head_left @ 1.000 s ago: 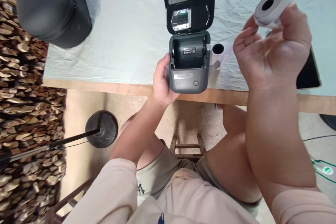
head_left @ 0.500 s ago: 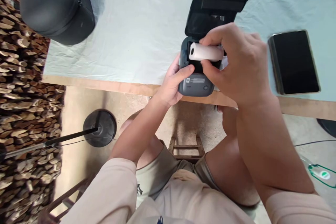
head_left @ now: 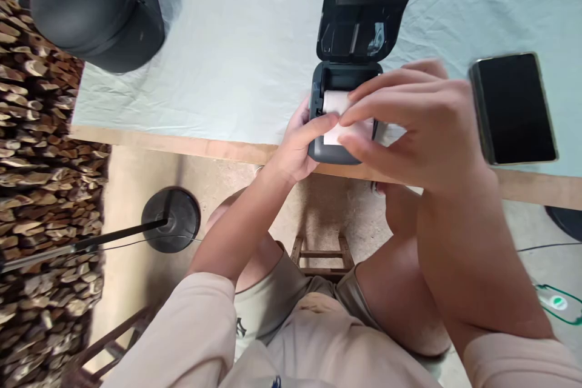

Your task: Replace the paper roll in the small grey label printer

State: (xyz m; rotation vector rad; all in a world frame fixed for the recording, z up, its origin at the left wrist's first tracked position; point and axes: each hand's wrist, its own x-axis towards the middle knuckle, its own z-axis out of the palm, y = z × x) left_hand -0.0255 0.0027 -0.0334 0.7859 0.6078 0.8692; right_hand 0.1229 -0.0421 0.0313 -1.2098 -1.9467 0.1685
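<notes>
Paper [head_left: 335, 102] is already in the open bay of your dark printer [head_left: 339, 154], its white end spread forward over the front panel, so the loading looks well advanced. Your left hand [head_left: 296, 147] grips the printer by its left side, fingers beneath, with the thumb reaching across onto the paper. Your right hand [head_left: 422, 124] is bent over the bay, the forefinger and thumb close to the paper and parted from each other; you can't tell from this view whether those fingers pinch it or only brush it. How squarely the roll sits is hidden too. What seems left is the lid [head_left: 364, 18], which stands raised behind the bay and not yet shut. The printer is at the front edge of the surface [head_left: 236, 73], with a black-screened device [head_left: 516, 109] lying beyond your right hand.
</notes>
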